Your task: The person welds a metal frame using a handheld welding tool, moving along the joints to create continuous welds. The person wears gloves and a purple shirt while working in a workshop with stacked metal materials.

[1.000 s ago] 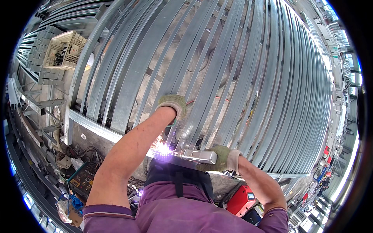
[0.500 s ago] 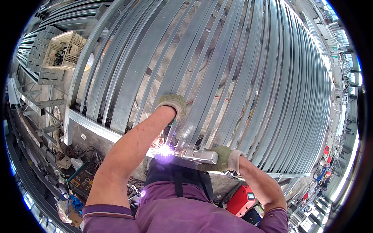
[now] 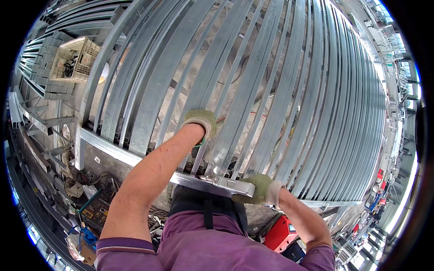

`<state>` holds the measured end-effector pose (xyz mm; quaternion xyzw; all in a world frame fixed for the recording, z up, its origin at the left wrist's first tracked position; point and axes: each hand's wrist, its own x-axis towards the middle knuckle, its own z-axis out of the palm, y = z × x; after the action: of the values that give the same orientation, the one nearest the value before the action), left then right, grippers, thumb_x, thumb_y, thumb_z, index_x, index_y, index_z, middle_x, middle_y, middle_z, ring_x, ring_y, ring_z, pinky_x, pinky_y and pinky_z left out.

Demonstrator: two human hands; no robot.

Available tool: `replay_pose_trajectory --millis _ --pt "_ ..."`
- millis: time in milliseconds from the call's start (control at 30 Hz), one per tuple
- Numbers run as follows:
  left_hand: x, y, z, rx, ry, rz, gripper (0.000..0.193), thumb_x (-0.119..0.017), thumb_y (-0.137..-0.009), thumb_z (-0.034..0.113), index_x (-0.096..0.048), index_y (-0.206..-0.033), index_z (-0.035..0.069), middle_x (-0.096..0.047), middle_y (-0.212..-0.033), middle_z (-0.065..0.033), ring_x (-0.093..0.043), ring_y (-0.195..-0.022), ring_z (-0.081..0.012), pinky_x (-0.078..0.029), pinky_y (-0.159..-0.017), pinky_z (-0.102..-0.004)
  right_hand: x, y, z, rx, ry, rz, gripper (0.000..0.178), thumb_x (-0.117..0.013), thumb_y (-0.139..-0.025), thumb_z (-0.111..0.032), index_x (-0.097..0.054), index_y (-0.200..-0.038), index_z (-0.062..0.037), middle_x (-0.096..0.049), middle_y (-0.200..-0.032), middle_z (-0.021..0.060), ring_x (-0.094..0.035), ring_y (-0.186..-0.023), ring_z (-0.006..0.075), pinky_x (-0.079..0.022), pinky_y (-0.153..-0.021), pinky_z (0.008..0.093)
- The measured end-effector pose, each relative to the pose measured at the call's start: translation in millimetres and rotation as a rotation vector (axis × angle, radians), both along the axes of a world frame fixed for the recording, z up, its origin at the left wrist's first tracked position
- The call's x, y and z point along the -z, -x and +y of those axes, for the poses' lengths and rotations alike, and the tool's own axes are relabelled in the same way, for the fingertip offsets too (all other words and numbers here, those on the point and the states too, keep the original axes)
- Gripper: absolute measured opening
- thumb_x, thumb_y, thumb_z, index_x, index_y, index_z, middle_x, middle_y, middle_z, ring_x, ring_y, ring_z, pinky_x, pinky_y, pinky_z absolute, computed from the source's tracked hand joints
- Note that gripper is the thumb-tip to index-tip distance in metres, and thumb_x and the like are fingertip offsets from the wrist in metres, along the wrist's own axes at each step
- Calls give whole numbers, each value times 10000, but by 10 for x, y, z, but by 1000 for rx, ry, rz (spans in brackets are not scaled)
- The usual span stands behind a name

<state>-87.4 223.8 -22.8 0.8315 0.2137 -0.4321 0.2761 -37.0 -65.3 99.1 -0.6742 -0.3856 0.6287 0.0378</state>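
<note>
A big frame of galvanised steel slats [image 3: 253, 90] lies flat before the person, its long bars fanning away side by side. Along the frame's near edge runs a steel cross rail [image 3: 135, 158], and both gloved hands are at it. The left hand [image 3: 201, 124] reaches over the rail and rests among the slats just beyond it, fingers curled down around something between two bars; what it holds I cannot tell. The right hand [image 3: 257, 189] is closed on a short flat metal piece [image 3: 235, 184] lying against the rail's near side, right where several slats meet it. A red cable [image 3: 253, 115] shows through the gaps beyond the left hand.

Off the frame's far left corner sits a pale plastic crate [image 3: 74, 58] on a stack of grey bars. Below the rail to the left, on the floor, there is a welding machine with a yellow panel [image 3: 97, 210] amid loose cables; below the rail to the right stands a red machine [image 3: 280, 232].
</note>
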Motion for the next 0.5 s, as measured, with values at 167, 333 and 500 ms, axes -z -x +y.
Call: replay_pose_trajectory --millis 167,333,500 --pt "61 54 0 -3 0 -35 709 -483 -1078 628 -806 -1233 16 -772 -1246 -262 -734 -1187 -434 -551 -1092 -506 -128 2 -178 62 -21 13 613 -851 -912 -551 -761 -1341 -123 -822 -1189 142 -790 -1089 330 -616 -951 424" --pt "-383 251 328 -135 1 -112 615 -617 -1045 569 -778 -1290 28 -782 -1241 -240 -734 -1196 -418 -560 -1041 -494 -222 -19 -273 204 -35 8 556 -823 -923 -561 -774 -1276 -133 -816 -1103 173 -775 -1049 403 -613 -914 444" --pt "-588 568 738 -117 -142 -4 645 -666 -999 620 -774 -1319 71 -776 -1301 -205 -740 -1208 -377 -566 -1042 -478 -272 67 -155 445 56 156 475 -919 -896 -309 -778 -1292 -88 -833 -1139 93 -793 -1068 231 -636 -931 367"
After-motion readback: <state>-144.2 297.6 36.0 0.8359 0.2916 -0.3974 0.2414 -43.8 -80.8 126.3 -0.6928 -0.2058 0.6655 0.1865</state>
